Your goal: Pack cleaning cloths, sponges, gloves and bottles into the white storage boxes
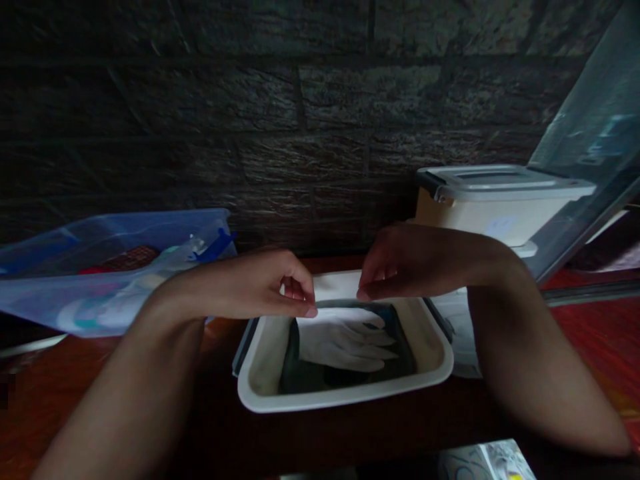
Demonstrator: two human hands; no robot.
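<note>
An open white plastic box (345, 393) stands on the reddish-brown table in front of me. A pair of white gloves (345, 341) hangs into it over a dark lining. My left hand (260, 285) pinches the gloves' upper left edge between thumb and fingers. My right hand (405, 261) pinches the upper right edge in the same way. Both hands hover just above the box's far rim, close together, with the cuff stretched between them.
A clear blue-tinted tub (100, 267) with mixed items lies at the left. A lidded white box (500, 200) stands behind at the right, with a tilted clear lid (595, 133) beside it. A dark stone wall (300, 120) closes the back. Paper (495, 460) lies near the front edge.
</note>
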